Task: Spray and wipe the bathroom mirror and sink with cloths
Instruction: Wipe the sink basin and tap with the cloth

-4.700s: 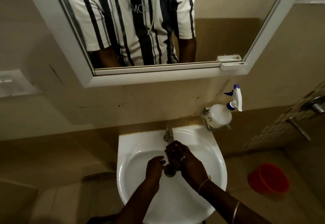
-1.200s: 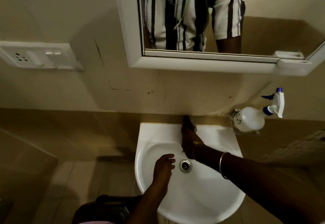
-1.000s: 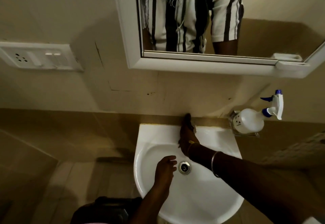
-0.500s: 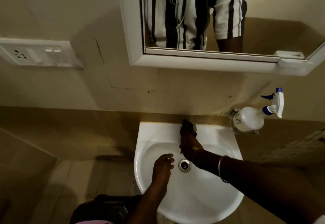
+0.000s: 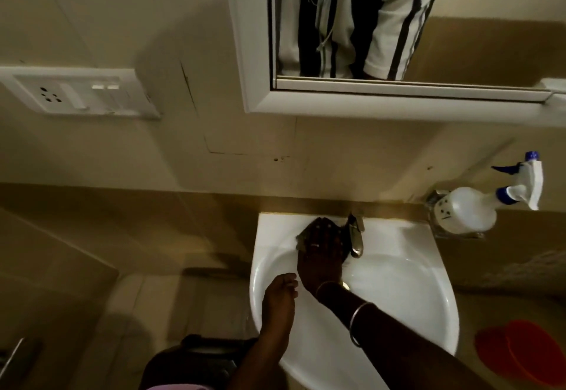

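Observation:
My right hand [image 5: 321, 251] lies flat on a dark cloth [image 5: 306, 231], pressing it onto the back left ledge of the white sink [image 5: 407, 285], just left of the metal tap [image 5: 355, 236]. Resting on the sink's left inner rim is my left hand [image 5: 280, 297], fingers loosely curled and holding nothing. Above the sink hangs the white-framed mirror [image 5: 477, 49], reflecting a striped shirt. A white spray bottle [image 5: 471, 208] with a blue nozzle sits in a wall holder right of the sink.
A white switch and socket plate [image 5: 76, 92] is on the wall at the left. A red bucket [image 5: 523, 353] stands on the floor at the lower right. A dark object [image 5: 196, 362] sits below the sink's front left.
My right hand has moved with the cloth from the tap to the ledge left of it. The tap now shows. My left hand stays on the left rim.

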A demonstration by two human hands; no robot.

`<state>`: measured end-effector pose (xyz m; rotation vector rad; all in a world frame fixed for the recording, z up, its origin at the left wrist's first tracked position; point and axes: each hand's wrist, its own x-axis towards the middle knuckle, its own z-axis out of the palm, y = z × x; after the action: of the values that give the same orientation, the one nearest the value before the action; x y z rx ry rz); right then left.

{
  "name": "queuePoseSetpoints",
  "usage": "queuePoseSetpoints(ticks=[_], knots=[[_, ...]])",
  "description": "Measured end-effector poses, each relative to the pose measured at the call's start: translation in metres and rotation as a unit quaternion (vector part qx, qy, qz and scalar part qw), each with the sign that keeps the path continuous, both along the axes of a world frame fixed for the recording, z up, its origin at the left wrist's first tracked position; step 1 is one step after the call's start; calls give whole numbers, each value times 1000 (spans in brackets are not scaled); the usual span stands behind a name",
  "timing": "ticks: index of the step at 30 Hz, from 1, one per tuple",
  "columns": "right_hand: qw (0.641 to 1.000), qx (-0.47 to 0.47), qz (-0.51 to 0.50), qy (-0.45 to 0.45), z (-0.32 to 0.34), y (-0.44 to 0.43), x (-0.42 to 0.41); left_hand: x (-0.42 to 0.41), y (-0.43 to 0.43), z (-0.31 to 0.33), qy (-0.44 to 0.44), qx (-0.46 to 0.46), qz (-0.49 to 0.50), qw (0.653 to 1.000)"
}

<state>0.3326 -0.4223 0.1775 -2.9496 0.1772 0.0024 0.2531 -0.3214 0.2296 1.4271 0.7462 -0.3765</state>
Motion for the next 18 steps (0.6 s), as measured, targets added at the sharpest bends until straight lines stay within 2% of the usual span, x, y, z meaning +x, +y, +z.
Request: queuePoseSetpoints(ticks=[1,7,13,18], knots=[[1000,-4,13,-29,-9,-3,0,2,5,-2,-13,9,11,1000],[1000,2,4,-19,-16,18,14,16,40,-18,-97,90,39,990],[991,39,123,-33,-21,60,25,30,54,-20,-115,88,86,986],[964,27,261,-53,-21,66,29,40,59,-20,-148,64,116,980]])
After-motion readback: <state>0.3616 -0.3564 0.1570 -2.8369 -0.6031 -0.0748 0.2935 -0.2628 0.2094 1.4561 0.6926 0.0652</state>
